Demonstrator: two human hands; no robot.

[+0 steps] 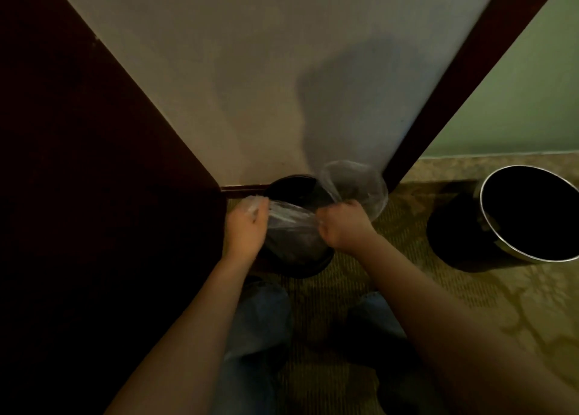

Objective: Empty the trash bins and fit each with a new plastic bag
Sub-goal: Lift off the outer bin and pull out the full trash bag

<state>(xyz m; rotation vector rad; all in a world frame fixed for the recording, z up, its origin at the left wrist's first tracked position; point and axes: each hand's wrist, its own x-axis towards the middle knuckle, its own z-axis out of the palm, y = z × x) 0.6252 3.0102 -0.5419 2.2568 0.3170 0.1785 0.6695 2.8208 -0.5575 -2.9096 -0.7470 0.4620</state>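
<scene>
Holding a clear plastic bag [289, 219] taut over the dark bin [291, 186] at the foot of the wall [250, 101]. Left hand [247, 225] pinches the bag's left edge, fingers curled. Right hand [341, 225] is fisted round the right edge. The taut span runs left-right between the 2 hands, above the near half of the bin mouth. The slack balloons up and right, past the rim.

Likely next: drop the bag mouth over the rim. Both hands look equally near.

Dim and blurred, so I can't tell if any edge is hooked yet. Hands and film hide the near rim.

2nd bin [454, 236] is well apart on the right, tilted, with no liner visible.
</scene>
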